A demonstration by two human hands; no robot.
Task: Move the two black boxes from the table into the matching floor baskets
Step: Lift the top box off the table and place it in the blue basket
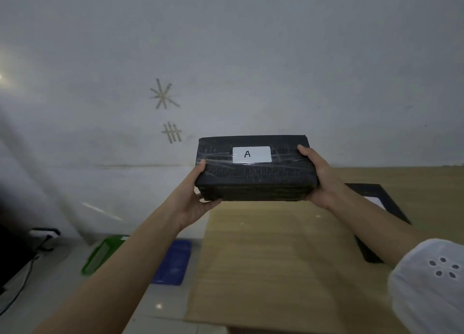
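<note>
A black box (253, 175) wrapped in clear tape, with a white label marked "A" on top, is held up in the air above the far left corner of the wooden table (276, 258). My left hand (198, 198) grips its left end and my right hand (319, 178) grips its right end. A second black box (376, 208) lies on the table at the right, partly hidden behind my right forearm. On the floor to the left of the table sit a green basket (100, 255) and a blue basket (173, 263), both partly hidden by my left arm.
A white wall with tape marks (164, 95) stands right behind the table. At the far left a dark object (12, 255) with a cable and a white power strip (42, 233) rest on the tiled floor (155, 306).
</note>
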